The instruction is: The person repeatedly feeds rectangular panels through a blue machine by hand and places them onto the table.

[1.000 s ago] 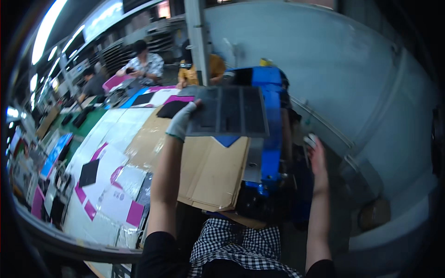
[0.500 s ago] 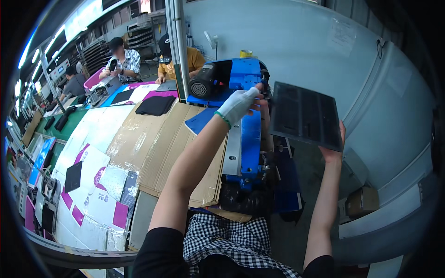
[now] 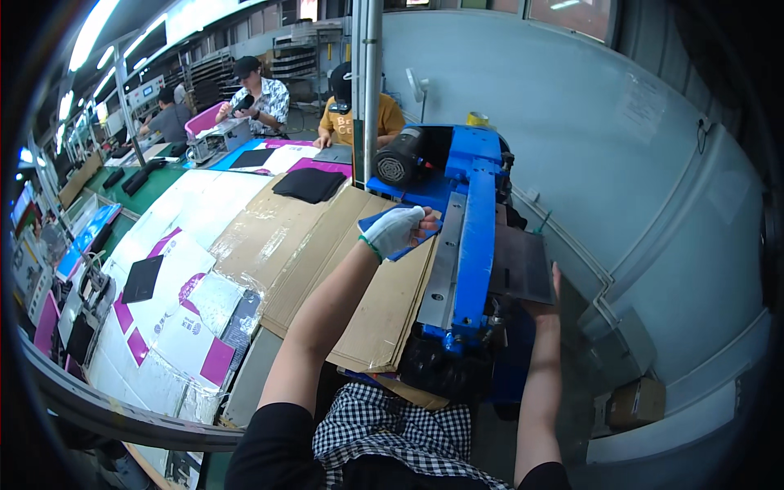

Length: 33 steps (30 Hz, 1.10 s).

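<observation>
White and magenta printed cardboard (image 3: 180, 204) spreads across the tabletop, with creased brown cardboard (image 3: 327, 245) nearer the machine. Beside it stands a blue metal machine with a long beam (image 3: 475, 269) and a round black motor (image 3: 399, 157). Just right of the beam is a dark, flat, rectangular sheet (image 3: 523, 265), slightly tilted, its left edge near the beam (whether they touch, I cannot tell). A flat black stack (image 3: 309, 185) lies on the brown cardboard; a blue flat piece (image 3: 371, 221) sits closer to the beam. Over that piece is the left hand (image 3: 400, 229), in a white glove with bare fingertips, half open, fingers loosely bent, nothing gripped (contact below is unclear). The right hand (image 3: 542, 309), partly hidden, grasps the dark sheet at its lower right corner.
</observation>
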Motion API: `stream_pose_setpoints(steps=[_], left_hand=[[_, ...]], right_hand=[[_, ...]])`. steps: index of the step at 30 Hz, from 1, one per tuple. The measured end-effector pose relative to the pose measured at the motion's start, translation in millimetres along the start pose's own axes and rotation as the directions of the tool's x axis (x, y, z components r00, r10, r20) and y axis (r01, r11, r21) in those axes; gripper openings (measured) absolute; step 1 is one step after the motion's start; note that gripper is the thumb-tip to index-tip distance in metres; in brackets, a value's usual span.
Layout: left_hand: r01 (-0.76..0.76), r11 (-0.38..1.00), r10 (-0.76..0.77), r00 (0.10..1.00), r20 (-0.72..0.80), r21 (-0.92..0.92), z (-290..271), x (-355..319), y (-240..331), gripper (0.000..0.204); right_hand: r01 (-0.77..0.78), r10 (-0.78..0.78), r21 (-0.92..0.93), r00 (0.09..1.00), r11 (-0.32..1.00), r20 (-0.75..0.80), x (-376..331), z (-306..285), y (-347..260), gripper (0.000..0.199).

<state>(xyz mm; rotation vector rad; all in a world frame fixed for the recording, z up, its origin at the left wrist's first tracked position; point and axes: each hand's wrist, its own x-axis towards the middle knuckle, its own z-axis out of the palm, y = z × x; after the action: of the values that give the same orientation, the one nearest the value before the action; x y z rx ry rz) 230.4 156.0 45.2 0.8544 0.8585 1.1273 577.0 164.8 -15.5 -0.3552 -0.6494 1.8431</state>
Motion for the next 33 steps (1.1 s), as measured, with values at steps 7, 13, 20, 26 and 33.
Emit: stream_pose_setpoints(steps=[7,13,20,26,33], left_hand=[[0.213,0.904,-0.082,0.937,-0.339,0.371,17.9,-11.9,-21.2,0.057],[0.011,0.978,-0.048,0.983,-0.176,-0.207,-75.4,-17.1,-32.5,0.065],[-0.074,0.997,0.068,0.91,-0.409,0.002,-75.7,-56.1,9.1,0.049],[-0.256,0.606,0.795,0.149,-0.589,0.753,-78.2,-192.8,65.2,0.021],[0.8,-0.06,0.985,-0.049,0.164,0.597,-255.7,-225.6,211.3,0.019]], right_hand=[[-0.045,0.006,-0.205,0.982,0.978,-0.189,27.1,-66.2,24.2,0.077],[0.058,-0.162,-0.299,0.928,0.952,-0.336,-15.7,14.3,20.3,0.068],[0.339,-0.281,-0.589,0.94,0.733,0.192,-46.7,124.7,21.6,0.058],[0.459,-0.34,-0.88,0.853,0.125,0.397,-94.8,201.6,53.2,0.045],[0.409,-0.385,-0.912,0.836,-0.039,0.392,-91.8,206.8,71.9,0.033]])
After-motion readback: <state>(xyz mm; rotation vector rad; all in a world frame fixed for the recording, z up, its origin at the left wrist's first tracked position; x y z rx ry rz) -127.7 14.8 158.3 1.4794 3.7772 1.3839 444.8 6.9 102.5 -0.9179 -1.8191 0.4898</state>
